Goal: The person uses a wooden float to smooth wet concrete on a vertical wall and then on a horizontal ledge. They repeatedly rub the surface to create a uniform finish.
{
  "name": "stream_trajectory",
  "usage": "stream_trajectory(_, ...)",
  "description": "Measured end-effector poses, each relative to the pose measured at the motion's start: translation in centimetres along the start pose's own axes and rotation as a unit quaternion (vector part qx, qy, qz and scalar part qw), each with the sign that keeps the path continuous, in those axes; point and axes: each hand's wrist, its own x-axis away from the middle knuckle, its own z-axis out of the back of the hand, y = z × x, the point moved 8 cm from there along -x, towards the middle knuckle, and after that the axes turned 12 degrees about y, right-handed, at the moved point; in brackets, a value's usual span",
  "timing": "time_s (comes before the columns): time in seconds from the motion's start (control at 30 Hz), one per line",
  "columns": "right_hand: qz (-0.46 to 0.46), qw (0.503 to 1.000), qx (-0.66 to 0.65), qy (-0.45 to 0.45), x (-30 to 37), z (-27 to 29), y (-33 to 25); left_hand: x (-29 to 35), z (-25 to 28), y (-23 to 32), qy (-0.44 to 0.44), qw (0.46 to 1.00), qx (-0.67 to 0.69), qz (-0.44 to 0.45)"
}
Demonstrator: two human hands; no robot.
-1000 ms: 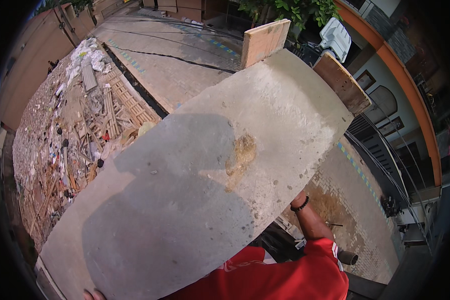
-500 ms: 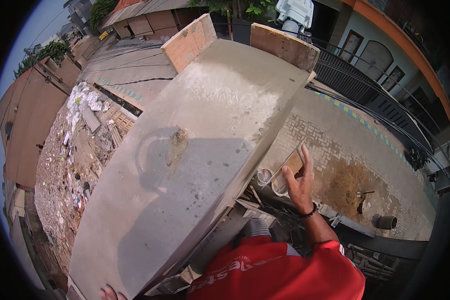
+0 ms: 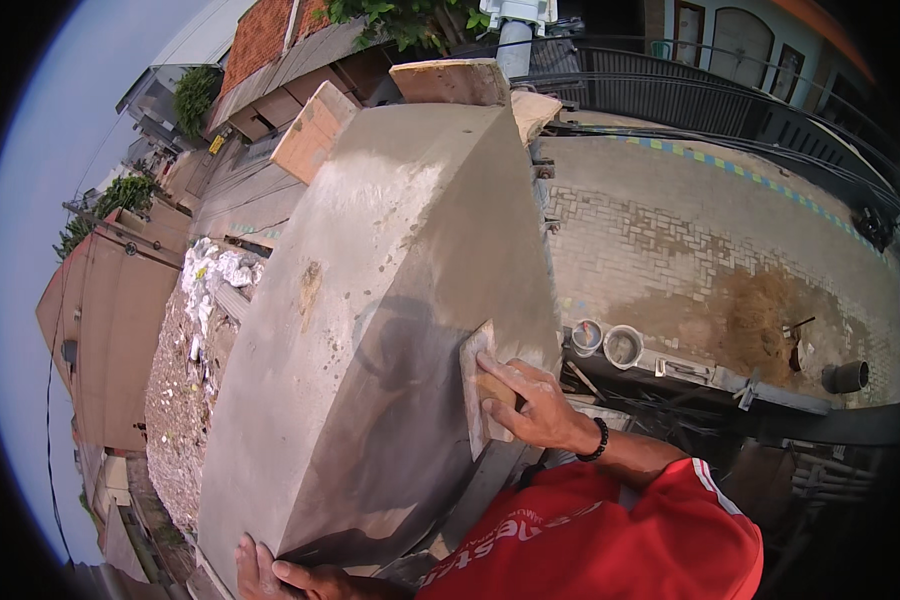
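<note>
A grey plastered concrete block stretches away from me, its top pale and its right-hand side darker with a damp sheen. My right hand, a black beaded bracelet at the wrist, is closed around the grip of a plastering float. The float's flat board lies against the block's side face. At the block's near left end, my left hand rests on the edge with fingers and thumb apart, holding no tool. A rough sandy patch marks the top surface.
Wooden boards stand at the block's far end. Down to the right are two buckets, a sand pile and a dark pot on paving. Cables cross behind. Rubble lies below left.
My right hand has brought the float from the open air at the right onto the block's side. My left hand shows more on the edge. The view has shifted, revealing more of the side face.
</note>
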Motion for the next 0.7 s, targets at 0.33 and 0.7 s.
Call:
stream_trajectory(0.33,0.018,0.968,-0.045,0.246,-11.1,8.1,-2.2,-1.6,-1.0,1.3,-0.018,0.999,0.04,-0.019)
stream_trajectory(0.7,0.041,0.961,-0.101,0.255,-12.3,12.3,-5.2,-0.5,-0.1,0.4,-0.046,0.999,-0.015,0.003)
